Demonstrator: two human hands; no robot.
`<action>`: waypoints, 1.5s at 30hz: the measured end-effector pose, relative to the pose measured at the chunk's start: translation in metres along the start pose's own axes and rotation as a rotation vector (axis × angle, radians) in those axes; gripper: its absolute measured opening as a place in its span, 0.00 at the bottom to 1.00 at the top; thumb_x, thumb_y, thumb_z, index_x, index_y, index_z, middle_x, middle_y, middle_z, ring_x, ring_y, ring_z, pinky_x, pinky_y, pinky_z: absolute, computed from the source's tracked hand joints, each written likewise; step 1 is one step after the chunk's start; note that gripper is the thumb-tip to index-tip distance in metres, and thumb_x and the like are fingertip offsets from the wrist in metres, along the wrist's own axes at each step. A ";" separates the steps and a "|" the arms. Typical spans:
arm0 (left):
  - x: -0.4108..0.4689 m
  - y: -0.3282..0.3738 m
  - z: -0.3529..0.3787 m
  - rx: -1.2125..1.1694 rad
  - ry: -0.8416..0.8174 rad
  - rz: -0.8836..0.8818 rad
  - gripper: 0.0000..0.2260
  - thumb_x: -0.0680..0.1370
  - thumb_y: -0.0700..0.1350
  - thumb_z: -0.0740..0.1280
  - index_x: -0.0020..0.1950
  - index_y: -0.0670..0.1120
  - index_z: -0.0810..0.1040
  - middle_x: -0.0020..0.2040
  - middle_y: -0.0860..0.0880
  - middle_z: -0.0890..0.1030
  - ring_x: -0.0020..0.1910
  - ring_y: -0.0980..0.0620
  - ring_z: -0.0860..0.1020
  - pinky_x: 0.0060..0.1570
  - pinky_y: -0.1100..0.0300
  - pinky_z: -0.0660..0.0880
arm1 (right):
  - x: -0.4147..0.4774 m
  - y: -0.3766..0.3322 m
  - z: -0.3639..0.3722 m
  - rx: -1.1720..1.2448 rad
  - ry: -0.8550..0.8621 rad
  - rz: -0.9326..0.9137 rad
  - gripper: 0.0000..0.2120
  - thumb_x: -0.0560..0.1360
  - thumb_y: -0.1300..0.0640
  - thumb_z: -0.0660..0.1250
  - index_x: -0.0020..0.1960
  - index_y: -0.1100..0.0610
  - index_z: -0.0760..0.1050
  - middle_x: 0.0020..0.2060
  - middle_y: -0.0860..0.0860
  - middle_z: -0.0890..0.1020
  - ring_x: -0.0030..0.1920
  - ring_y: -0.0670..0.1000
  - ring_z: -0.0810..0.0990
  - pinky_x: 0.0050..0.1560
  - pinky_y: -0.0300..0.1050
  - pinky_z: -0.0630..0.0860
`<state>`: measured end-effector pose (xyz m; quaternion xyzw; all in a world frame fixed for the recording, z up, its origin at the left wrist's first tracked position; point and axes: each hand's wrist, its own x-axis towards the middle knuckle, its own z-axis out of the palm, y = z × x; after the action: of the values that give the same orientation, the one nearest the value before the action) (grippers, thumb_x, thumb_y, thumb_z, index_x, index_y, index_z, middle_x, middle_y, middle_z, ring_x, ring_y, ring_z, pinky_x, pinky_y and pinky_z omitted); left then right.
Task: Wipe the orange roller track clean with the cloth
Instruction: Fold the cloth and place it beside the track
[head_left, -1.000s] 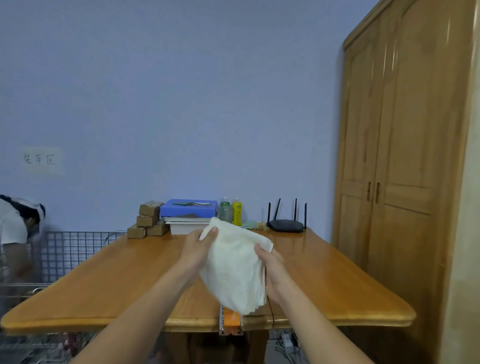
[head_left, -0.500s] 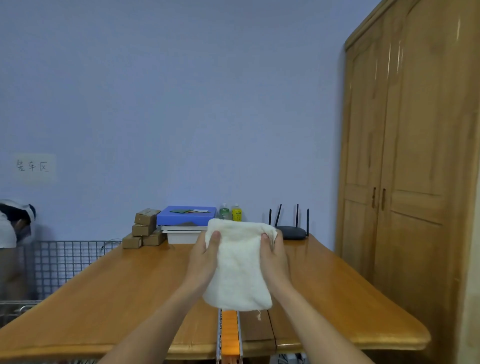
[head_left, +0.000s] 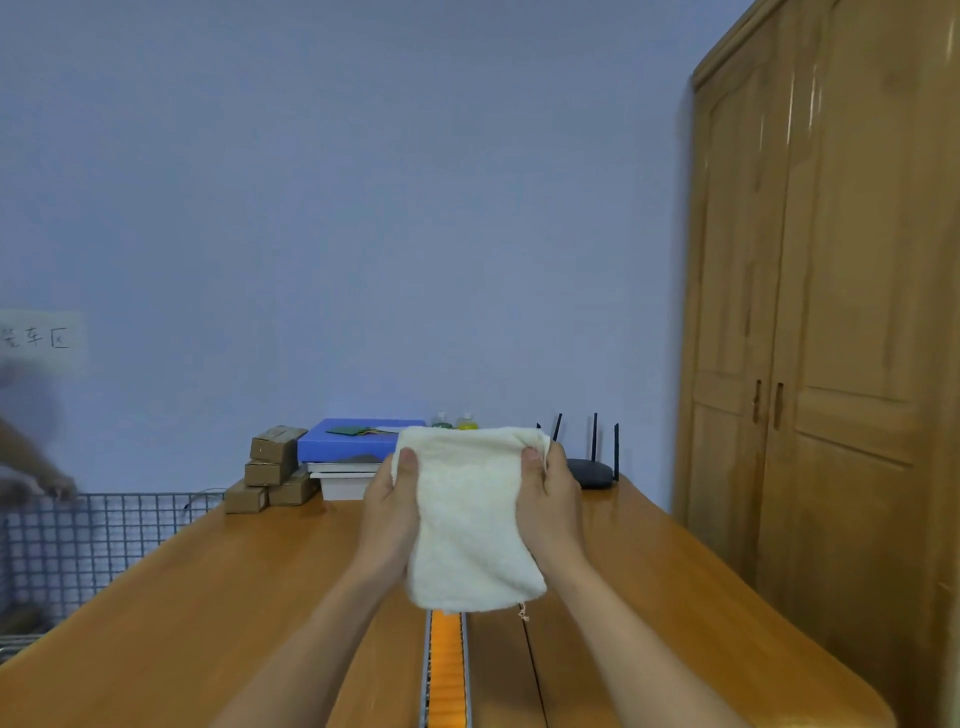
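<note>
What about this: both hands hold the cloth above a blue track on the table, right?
No, the track is orange, not blue. The head view shows it: the left hand and right hand hold the cloth above it on the table.

A cream cloth (head_left: 470, 519) was held upright, gripped at its sides by the left hand (head_left: 389, 512) and the right hand (head_left: 550, 512), above the orange roller track (head_left: 445, 670) laid at the table's (head_left: 208, 613) near edge.

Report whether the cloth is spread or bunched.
Spread: the left hand and right hand grip the cloth by its upper sides, and it hangs as a flat panel.
</note>
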<state>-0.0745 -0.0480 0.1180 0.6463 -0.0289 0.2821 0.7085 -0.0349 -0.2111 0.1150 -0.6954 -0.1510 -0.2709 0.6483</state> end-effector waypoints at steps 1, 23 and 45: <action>0.004 0.001 0.001 -0.005 -0.002 0.010 0.15 0.83 0.61 0.56 0.60 0.58 0.78 0.54 0.53 0.84 0.53 0.54 0.83 0.46 0.55 0.78 | 0.004 0.001 0.001 0.013 -0.001 0.001 0.13 0.86 0.47 0.55 0.48 0.52 0.71 0.37 0.52 0.77 0.35 0.46 0.74 0.36 0.44 0.70; 0.037 -0.015 0.008 0.011 -0.009 -0.013 0.11 0.84 0.58 0.57 0.55 0.59 0.78 0.52 0.53 0.85 0.51 0.54 0.83 0.45 0.57 0.78 | 0.031 0.023 0.014 0.026 0.028 0.036 0.13 0.85 0.47 0.56 0.48 0.53 0.72 0.34 0.46 0.75 0.32 0.41 0.72 0.35 0.41 0.69; 0.036 -0.013 -0.003 0.004 -0.019 -0.003 0.14 0.83 0.59 0.57 0.60 0.56 0.77 0.54 0.51 0.84 0.53 0.52 0.83 0.47 0.55 0.79 | 0.023 0.019 0.022 0.028 0.034 0.007 0.13 0.85 0.46 0.56 0.47 0.53 0.72 0.36 0.51 0.76 0.34 0.45 0.73 0.37 0.47 0.71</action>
<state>-0.0394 -0.0323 0.1201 0.6504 -0.0340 0.2750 0.7073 -0.0020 -0.1950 0.1119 -0.6821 -0.1413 -0.2783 0.6614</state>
